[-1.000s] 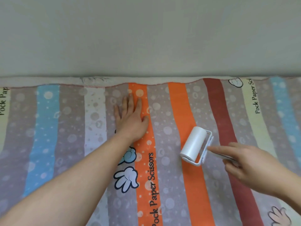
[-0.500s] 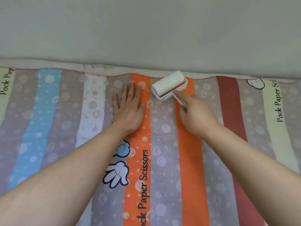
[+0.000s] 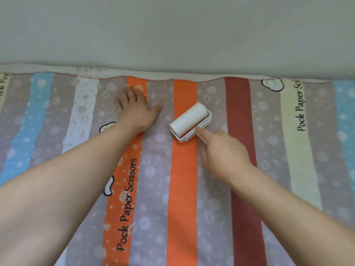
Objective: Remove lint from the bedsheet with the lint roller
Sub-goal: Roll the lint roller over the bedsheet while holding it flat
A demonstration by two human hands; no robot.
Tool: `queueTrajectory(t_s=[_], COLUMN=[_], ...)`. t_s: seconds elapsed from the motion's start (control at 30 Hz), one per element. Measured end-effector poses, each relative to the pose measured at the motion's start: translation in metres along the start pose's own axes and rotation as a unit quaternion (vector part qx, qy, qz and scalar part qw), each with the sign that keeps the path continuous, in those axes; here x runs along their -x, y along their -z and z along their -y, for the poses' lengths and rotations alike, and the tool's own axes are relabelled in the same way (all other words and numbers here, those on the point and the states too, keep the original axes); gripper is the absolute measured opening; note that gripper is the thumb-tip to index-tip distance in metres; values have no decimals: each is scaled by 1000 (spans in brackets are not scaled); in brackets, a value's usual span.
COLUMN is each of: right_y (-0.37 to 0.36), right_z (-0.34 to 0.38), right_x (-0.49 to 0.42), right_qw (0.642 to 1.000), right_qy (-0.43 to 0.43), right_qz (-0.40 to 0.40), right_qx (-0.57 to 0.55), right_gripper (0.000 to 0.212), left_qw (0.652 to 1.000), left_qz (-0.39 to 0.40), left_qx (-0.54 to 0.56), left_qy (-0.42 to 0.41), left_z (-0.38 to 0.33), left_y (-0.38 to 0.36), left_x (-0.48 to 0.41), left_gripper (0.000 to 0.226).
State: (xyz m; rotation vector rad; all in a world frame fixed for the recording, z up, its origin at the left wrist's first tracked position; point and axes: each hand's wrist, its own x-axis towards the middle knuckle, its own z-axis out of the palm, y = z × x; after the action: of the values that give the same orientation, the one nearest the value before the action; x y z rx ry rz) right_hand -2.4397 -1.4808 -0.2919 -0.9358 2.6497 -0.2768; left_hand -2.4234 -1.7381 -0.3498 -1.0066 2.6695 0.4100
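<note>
- Left hand (image 3: 136, 110): palm down, flat on the bedsheet (image 3: 182, 189), upper centre-left of frame. Fingers straight and close together, thumb splayed toward the right. Holds nothing; presses the cloth across a grey and a narrow orange stripe, near the sheet's top hem.
- Right hand (image 3: 224, 152): centre-right of frame, grasps the lint roller (image 3: 189, 120) by its handle. Index finger laid straight along the handle, tip touching the white frame; other fingers curled under. The handle itself is mostly hidden by the hand.
- Lint roller: white drum in a white frame, lying on the sheet over the plain orange stripe, tilted so the drum's axis runs lower left to upper right. It sits just right of the left thumb, not touching it.
- Bedsheet: vertical stripes of grey, blue, white, orange, dark red and pale yellow, with a bubble pattern. "Pock Paper Scissors" lettering (image 3: 127, 204) on the left orange stripe; a cartoon glove print (image 3: 109, 186) is partly covered by the left forearm.
- Plain pale wall (image 3: 172, 25) fills the top of the frame.
</note>
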Motion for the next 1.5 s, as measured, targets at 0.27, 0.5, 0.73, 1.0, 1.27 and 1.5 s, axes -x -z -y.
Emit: queueTrajectory(t_s=[0.27, 0.5, 0.73, 1.0, 1.27, 1.5], right_y=[11, 40, 94, 145, 47, 37], right_z=[-40, -60, -72, -51, -2, -21], right_x=[44, 65, 54, -1, -73, -71], right_qw=[999, 994, 975, 979, 997, 999], right_qy=[12, -5, -29, -81, -72, -50], right_qz=[49, 111, 219, 134, -13, -2], right_qx=[-10, 3, -31, -134, -38, -23], right_gripper=[58, 56, 53, 55, 57, 58], left_qw=[998, 992, 985, 980, 935, 967], left_qz=[-28, -116, -99, -117, -87, -66], left_qx=[27, 25, 46, 32, 310, 164], left_qy=[50, 42, -130, -157, -150, -185], left_z=[-24, -42, -48, -41, -28, -28], left_y=[-4, -2, -24, -46, -35, -37], left_x=[0, 19, 29, 22, 17, 17], left_gripper=[135, 96, 63, 68, 71, 64])
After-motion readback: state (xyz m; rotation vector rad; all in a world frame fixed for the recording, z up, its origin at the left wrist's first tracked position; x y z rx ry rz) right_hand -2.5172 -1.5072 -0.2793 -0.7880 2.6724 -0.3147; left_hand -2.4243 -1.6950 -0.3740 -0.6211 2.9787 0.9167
